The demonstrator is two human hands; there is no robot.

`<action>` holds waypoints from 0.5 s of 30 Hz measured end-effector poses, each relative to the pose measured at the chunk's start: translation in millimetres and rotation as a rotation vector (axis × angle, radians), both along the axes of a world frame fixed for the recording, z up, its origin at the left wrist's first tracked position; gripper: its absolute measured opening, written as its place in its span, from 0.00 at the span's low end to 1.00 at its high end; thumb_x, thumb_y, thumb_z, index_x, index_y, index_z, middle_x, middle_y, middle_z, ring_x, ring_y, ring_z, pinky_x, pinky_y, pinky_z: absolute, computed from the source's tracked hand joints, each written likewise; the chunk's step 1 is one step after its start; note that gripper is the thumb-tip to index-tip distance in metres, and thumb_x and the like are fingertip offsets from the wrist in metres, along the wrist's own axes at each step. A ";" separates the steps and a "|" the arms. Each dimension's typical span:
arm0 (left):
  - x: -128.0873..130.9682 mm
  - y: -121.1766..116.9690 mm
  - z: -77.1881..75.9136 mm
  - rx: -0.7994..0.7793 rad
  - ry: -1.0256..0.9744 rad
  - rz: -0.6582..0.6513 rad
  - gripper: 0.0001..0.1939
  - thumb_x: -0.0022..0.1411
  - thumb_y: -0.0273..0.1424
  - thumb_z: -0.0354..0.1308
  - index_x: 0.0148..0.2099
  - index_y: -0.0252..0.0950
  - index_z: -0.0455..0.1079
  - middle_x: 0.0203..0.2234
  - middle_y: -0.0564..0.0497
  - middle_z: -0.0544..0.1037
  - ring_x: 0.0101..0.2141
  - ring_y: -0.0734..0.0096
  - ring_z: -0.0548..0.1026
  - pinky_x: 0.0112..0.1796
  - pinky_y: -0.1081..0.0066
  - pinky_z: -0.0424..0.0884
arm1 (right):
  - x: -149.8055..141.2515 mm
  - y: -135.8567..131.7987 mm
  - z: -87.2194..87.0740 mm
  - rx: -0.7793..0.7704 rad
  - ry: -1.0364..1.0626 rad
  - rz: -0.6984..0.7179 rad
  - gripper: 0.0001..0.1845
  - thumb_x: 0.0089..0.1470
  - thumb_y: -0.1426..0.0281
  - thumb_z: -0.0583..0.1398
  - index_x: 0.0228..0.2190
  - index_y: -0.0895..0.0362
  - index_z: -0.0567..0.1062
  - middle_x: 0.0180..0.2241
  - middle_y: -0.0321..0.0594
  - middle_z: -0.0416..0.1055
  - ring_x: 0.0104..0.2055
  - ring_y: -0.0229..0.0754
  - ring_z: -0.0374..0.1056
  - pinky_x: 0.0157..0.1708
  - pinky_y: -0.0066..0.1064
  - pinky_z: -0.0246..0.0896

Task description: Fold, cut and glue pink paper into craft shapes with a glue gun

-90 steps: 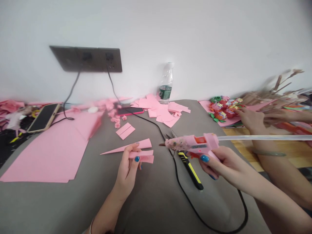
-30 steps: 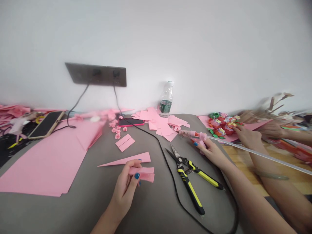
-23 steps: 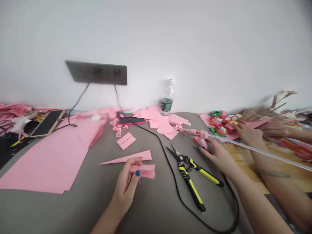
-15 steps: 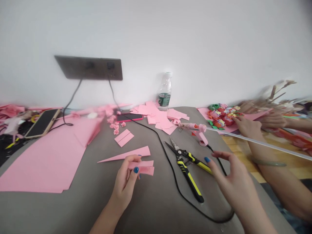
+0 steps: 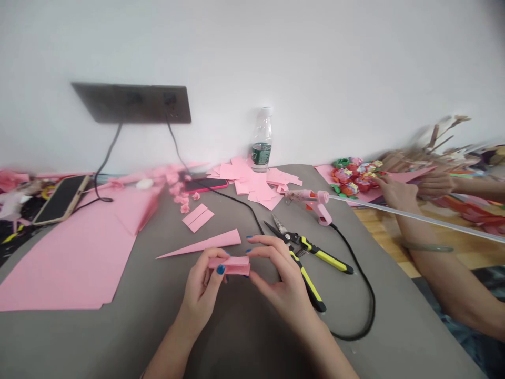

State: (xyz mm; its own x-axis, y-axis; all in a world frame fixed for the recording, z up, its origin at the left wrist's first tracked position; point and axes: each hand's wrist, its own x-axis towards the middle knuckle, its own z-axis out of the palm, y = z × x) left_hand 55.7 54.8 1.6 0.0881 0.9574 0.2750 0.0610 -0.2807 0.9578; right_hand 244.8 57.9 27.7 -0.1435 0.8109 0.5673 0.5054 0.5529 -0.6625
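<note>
A small folded piece of pink paper (image 5: 235, 266) is between my two hands, above the grey table. My left hand (image 5: 204, 281) pinches its left end, thumb in front. At the right end, my right hand (image 5: 282, 276) closes thumb and fingertips around the paper's edge, with its upper finger lifted clear. Just behind them lies a long, pointed strip of pink paper (image 5: 203, 245). Yellow-and-black pruning shears (image 5: 315, 255) lie partly hidden behind my right hand, blades slightly apart. Farther left is a creased pink paper square (image 5: 198, 217).
A pink glue gun (image 5: 315, 201) with a long glue stick lies right, its black cord (image 5: 373, 300) looping forward. Large pink sheets (image 5: 74, 263) cover the left. Pink paper pieces (image 5: 252, 184) surround a bottle (image 5: 262, 150). A co-worker's hand (image 5: 398, 193) touches bright flowers (image 5: 355, 176).
My right hand has moved left from beside the shears to the folded paper's right end. My left hand keeps its pinch. The view has shifted slightly.
</note>
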 end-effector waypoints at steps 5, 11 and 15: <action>1.0 -0.2 0.6 -0.031 -0.013 0.013 0.12 0.73 0.41 0.52 0.47 0.40 0.71 0.34 0.53 0.76 0.27 0.76 0.73 0.30 0.78 0.71 | -2.1 1.8 1.0 0.079 -0.003 -0.021 0.10 0.59 0.78 0.63 0.37 0.50 0.73 0.45 0.40 0.76 0.48 0.46 0.72 0.48 0.40 0.63; -0.6 -0.3 -5.1 -0.034 -0.018 -0.034 0.12 0.71 0.41 0.55 0.49 0.40 0.70 0.34 0.52 0.76 0.29 0.74 0.73 0.31 0.76 0.70 | -0.1 2.1 -2.1 0.067 0.023 -0.011 0.10 0.58 0.78 0.62 0.35 0.50 0.75 0.44 0.40 0.76 0.47 0.46 0.72 0.47 0.40 0.64; -0.4 -0.6 -5.6 -0.063 -0.016 -0.056 0.15 0.64 0.42 0.64 0.48 0.40 0.70 0.33 0.53 0.76 0.29 0.73 0.73 0.31 0.76 0.69 | 2.9 2.3 -3.5 0.033 0.048 0.001 0.10 0.58 0.79 0.61 0.35 0.50 0.75 0.45 0.40 0.76 0.48 0.46 0.72 0.48 0.40 0.65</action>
